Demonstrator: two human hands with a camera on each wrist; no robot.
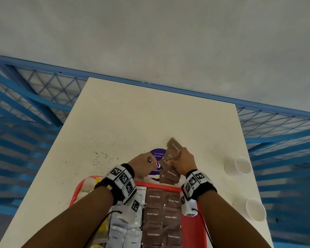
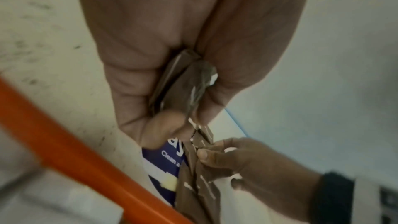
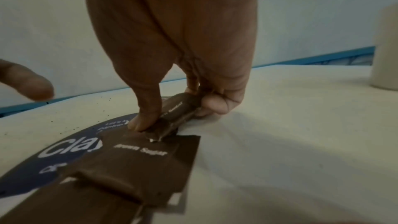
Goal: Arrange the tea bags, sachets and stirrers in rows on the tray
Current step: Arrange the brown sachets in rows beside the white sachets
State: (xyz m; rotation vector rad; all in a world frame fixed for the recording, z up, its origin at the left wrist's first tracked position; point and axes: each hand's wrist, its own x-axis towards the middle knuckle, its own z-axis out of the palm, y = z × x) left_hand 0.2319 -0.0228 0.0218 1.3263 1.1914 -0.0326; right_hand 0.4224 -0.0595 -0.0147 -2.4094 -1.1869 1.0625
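A red tray at the near edge holds rows of brown sugar sachets, white coffee sachets and tea bags at its left. Just beyond its far rim, my left hand grips a small stack of brown sachets in its curled fingers. My right hand pinches more brown sachets between thumb and fingers, right above a loose pile of brown sachets lying on a purple round sticker. The two hands almost touch.
Two white paper cups lie on their sides at the table's right. Dark crumbs are scattered left of the hands. A small yellowish piece lies by the tray rim. Blue mesh fencing surrounds the table.
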